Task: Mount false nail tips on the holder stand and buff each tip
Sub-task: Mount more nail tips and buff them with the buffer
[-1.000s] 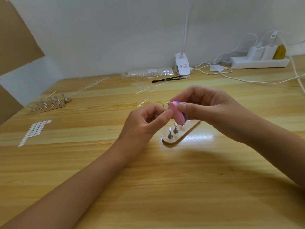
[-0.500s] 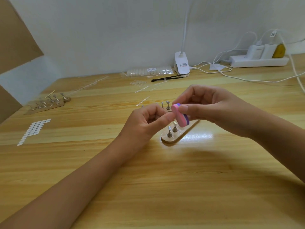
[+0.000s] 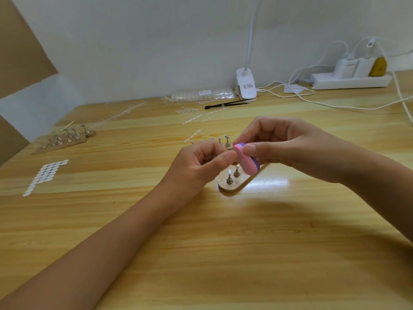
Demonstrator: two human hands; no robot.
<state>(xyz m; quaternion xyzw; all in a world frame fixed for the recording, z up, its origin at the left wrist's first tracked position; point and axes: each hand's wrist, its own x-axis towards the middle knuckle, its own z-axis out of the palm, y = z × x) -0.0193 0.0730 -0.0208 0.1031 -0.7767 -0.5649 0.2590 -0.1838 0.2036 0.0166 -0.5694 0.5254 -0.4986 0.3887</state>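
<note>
Scene: At a wooden desk (image 3: 268,242), my two hands meet directly above the holder stand (image 3: 230,188), partway through buffing false nail tips.
Right hand: My right hand (image 3: 290,146) pinches the pink-and-purple buffer block (image 3: 245,161) between thumb and curled fingers, just over the stand's middle.
Left hand: My left hand (image 3: 199,167) is curled close, its thumb tip pressed against the block's pink end. Whatever it encloses is hidden, so I cannot tell whether it holds a nail tip.
Nail tip: I judge the tip being worked sits at that contact point above the stand, but it is not visible.
Key relation: The block's long axis slants from its far pink end, at my left thumb, down toward me and to the right. The stand's long axis runs much the same way beneath it. The left hand is nearer the stand's rounded near end.
Pegs: Two metal pegs (image 3: 229,178) stand upright at that near end, just below the block. More rise behind my left hand.
Background: A second stand (image 3: 64,141) and a sheet of white adhesive dots (image 3: 44,174) lie well left of the holder stand.
</note>
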